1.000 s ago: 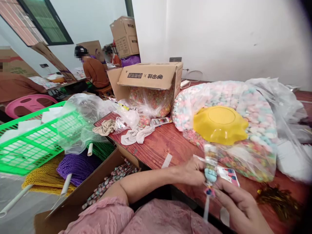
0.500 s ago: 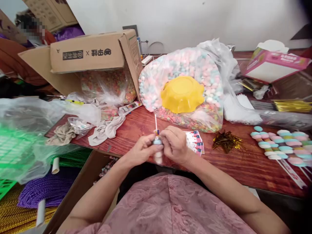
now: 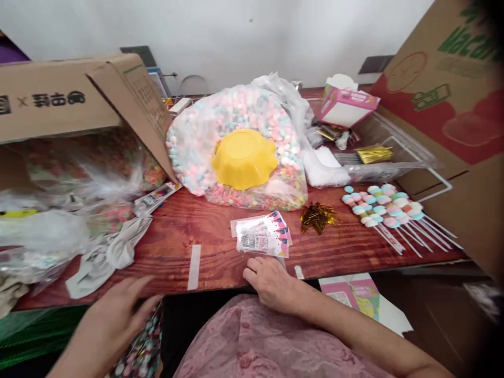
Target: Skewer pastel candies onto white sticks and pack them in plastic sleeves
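My left hand [image 3: 112, 317], blurred by motion, hangs in front of the table's near edge at lower left. Its thumb and fingers are apart, and nothing shows in it. Just below it lie several marshmallow sweets in clear wrapping [image 3: 137, 344], partly covered by the hand. At the table edge, my right hand [image 3: 270, 283] is closed with curled fingers; what they hold, if anything, is hidden. Directly beyond that hand lies a fanned stack of printed labels [image 3: 262, 236]. Gold twist ties [image 3: 317, 218] lie in a pile to the right of the labels.
A big clear bag of marshmallows [image 3: 189, 134] bears an upturned yellow bowl [image 3: 244, 157]. Marshmallow skewers [image 3: 381, 207] lie at right, near a clear plastic tray [image 3: 413, 157]. A cardboard box [image 3: 51, 105] and a crumpled grey cloth [image 3: 110, 257] occupy the left.
Both hands were together on a marshmallow skewer. Now the left hand has swung down to the left without it, and the right has drawn back to the table edge. The view has turned right.
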